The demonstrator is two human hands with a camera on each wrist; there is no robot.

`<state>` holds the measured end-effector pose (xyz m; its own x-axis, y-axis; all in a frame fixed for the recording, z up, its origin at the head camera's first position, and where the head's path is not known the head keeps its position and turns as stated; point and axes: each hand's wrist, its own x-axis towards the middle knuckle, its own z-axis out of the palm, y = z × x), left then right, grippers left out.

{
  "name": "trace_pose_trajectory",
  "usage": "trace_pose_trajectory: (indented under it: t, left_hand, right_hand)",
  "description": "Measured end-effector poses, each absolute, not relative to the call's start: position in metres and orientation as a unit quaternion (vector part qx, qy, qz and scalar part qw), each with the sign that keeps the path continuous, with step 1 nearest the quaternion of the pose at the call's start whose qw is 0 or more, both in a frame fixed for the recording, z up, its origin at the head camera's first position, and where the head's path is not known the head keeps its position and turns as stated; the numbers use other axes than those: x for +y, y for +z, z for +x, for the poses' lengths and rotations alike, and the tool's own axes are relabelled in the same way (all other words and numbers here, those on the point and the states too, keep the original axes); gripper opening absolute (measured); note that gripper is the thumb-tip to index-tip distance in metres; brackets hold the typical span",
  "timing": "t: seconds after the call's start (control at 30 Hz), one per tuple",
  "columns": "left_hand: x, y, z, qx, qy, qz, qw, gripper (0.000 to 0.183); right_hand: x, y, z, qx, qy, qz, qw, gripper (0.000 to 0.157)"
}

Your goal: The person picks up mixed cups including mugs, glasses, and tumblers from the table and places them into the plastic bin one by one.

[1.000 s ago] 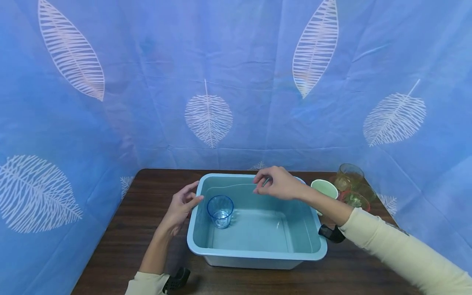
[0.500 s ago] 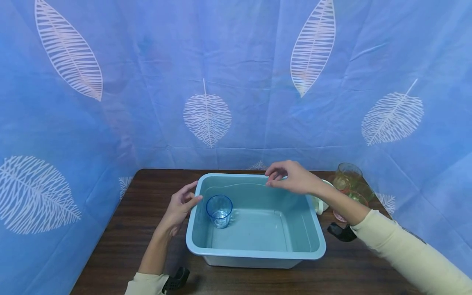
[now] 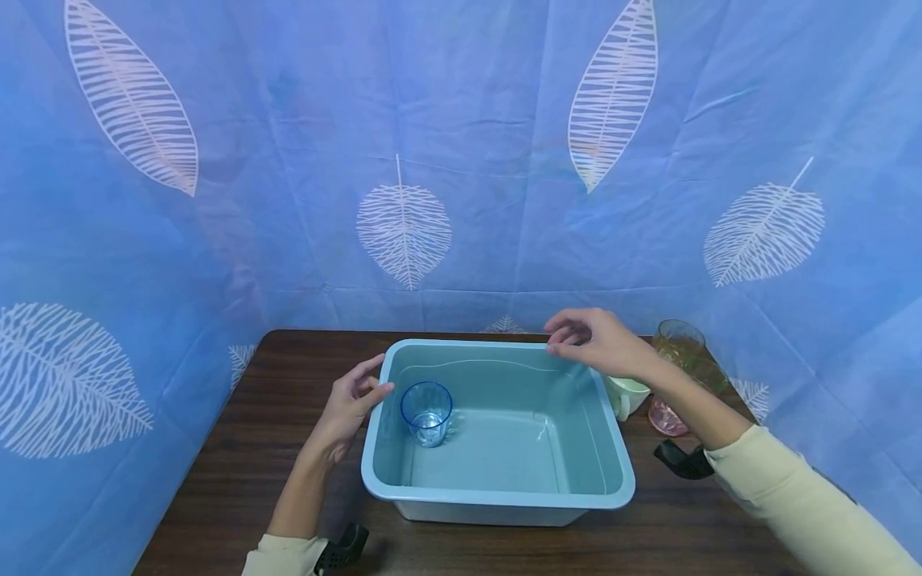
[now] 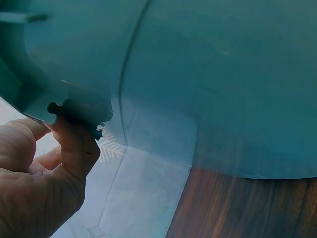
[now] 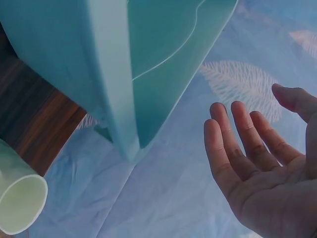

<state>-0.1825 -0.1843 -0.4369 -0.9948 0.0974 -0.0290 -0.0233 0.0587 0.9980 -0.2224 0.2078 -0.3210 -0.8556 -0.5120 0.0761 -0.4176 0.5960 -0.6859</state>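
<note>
A light blue-green plastic basin [image 3: 497, 498] stands on the dark wooden table. Inside it, toward the left, a clear blue drinking glass [image 3: 428, 416] stands upright. My left hand [image 3: 347, 410] grips the basin's left rim, thumb over the top and fingers underneath, as the left wrist view also shows. Over the far right corner of the basin hovers my right hand [image 3: 601, 340], holding nothing; the right wrist view shows its fingers [image 5: 240, 144] loosely bent and apart from the thumb. A pale green cup [image 3: 628, 396] is just right of the basin, partly behind the right forearm.
A yellowish clear glass [image 3: 679, 340] stands at the table's back right corner. The base of a pinkish glass [image 3: 666, 418] shows beneath the right forearm, which hides the rest. Blue leaf-patterned cloth [image 3: 475, 224] hangs behind the table [image 3: 288, 384].
My right hand has moved right and slightly back, from above the basin's far side to its far right corner. The left hand, basin and blue glass have stayed put.
</note>
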Motion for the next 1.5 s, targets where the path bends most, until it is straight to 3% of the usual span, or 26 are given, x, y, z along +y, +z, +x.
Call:
trace_pose_trajectory:
  t: [0.97, 1.5]
  left_hand:
    - [-0.185, -0.437, -0.183, 0.724, 0.688, 0.022, 0.046, 0.060]
    - [-0.187, -0.437, -0.182, 0.723, 0.689, 0.029, 0.049, 0.061]
  right_hand:
    - [0.269, -0.352, -0.228, 0.924, -0.329, -0.190, -0.040, 0.028]
    - [0.301, -0.419, -0.209, 0.886, -0.441, -0.017, -0.141, 0.040]
